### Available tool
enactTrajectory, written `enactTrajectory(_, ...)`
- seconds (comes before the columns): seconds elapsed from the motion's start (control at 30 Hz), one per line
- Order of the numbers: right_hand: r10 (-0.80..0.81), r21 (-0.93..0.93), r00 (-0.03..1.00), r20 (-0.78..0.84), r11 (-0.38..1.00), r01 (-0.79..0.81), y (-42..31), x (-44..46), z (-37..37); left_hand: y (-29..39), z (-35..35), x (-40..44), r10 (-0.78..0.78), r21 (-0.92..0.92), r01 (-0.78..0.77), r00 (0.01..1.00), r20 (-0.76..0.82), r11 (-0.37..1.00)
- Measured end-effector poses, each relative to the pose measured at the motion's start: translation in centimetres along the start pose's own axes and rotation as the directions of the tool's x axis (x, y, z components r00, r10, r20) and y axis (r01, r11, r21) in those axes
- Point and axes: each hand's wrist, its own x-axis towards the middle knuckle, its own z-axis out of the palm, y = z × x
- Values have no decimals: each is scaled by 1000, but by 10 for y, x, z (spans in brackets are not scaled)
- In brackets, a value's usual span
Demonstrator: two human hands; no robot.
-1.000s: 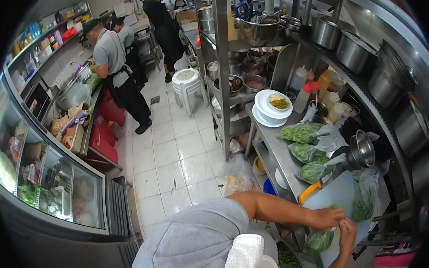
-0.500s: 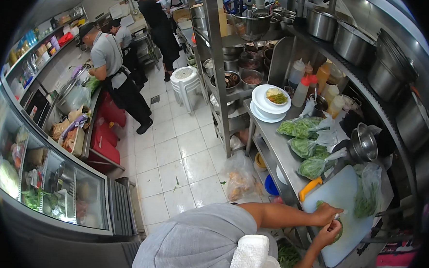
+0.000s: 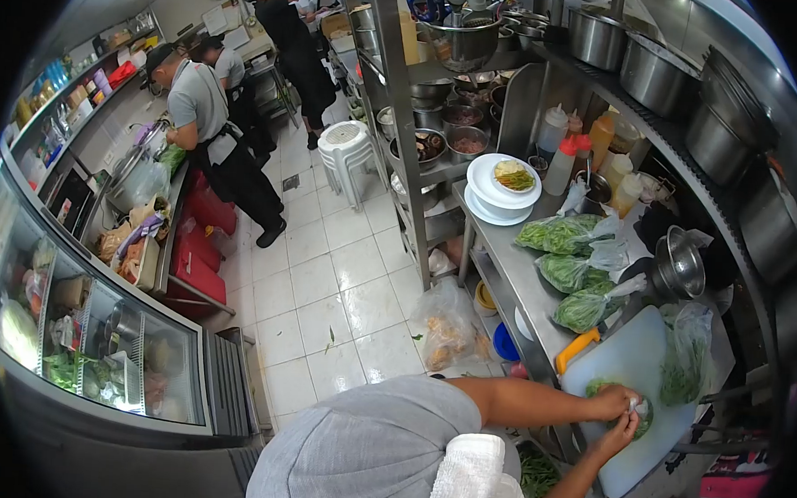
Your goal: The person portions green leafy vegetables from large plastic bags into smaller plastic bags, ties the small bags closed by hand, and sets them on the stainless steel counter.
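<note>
My left hand (image 3: 613,402) and my right hand (image 3: 621,432) meet over the white cutting board (image 3: 627,351). Their fingers are closed on the gathered top of a clear plastic bag (image 3: 644,410) of green leafy vegetables. Its greens show on both sides of my hands, and my fingers partly hide the bag. A knife with an orange handle (image 3: 577,350) lies at the board's left edge. Just beyond my hands, another bag of greens (image 3: 683,359) rests on the board's far side. Several tied bags of greens (image 3: 585,307) sit on the steel table.
Stacked white plates (image 3: 501,187) with food stand at the table's far end. Squeeze bottles (image 3: 560,167) and metal bowls (image 3: 680,264) line the back. Pots (image 3: 657,78) fill the shelf above. White stools (image 3: 344,160) stand on the tiled floor, and co-workers (image 3: 198,112) work at the left.
My hands have shifted slightly at the bag's top, with the wrists turned a little. More of the bag and its greens shows around them now.
</note>
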Motion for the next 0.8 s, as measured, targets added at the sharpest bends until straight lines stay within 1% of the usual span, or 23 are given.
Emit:
enactTrajectory(0.03, 80, 104, 997, 17, 991, -82, -2, 2, -2, 2, 0, -1, 25, 54, -26, 999, 21, 998)
enactTrajectory(0.07, 81, 101, 996, 23, 991, -83, -4, 4, -3, 1, 2, 0, 23, 51, -23, 1000, 15, 998)
enactTrajectory(0.13, 123, 188, 992, -36, 976, -114, -5, 7, -2, -2, 9, -3, 16, -13, -16, 1000, -16, 1000)
enactTrajectory(0.17, 121, 188, 992, -34, 976, -113, -5, 9, -2, -6, 14, -3, 17, -14, -18, 1000, -18, 1000)
enactTrajectory(0.23, 135, 172, 991, -20, 976, -130, -3, 13, -6, -9, 20, -3, 111, 63, -105, 988, -111, 992)
enactTrajectory(0.37, 151, 181, 988, -43, 973, -141, -3, 18, -9, -8, 25, -4, 63, 40, -58, 991, -122, 997)
enactTrajectory(0.43, 123, 167, 992, -21, 979, -118, 4, 20, -15, -6, 23, -6, 147, 97, -136, 982, -118, 986)
enactTrajectory(0.47, 124, 168, 992, -26, 979, -118, 8, 22, -19, -3, 22, -7, 147, 97, -136, 983, -113, 986)
enactTrajectory(0.57, 143, 209, 990, 14, 967, -143, 15, 26, -35, 1, 25, -13, 98, 120, -89, 992, -75, 989)
enactTrajectory(0.63, 235, 286, 958, 164, 918, -274, 13, 31, -46, -5, 28, -11, 13, -101, -9, 999, 36, 995)
enactTrajectory(0.67, 238, 287, 958, 163, 917, -277, 19, 33, -50, -6, 25, -8, 10, -99, -6, 999, 38, 995)
enactTrajectory(0.73, 167, 299, 970, 176, 930, -214, 31, 34, -54, -7, 17, 0, -17, -124, 49, 968, 249, 991)
enactTrajectory(0.77, 170, 298, 969, 178, 929, -218, 36, 32, -53, -6, 15, 1, -20, -124, 52, 969, 247, 991)
enactTrajectory(0.8, 59, 146, 992, 111, 986, -75, 40, 29, -52, -5, 15, 1, -38, -145, 73, 973, 227, 987)
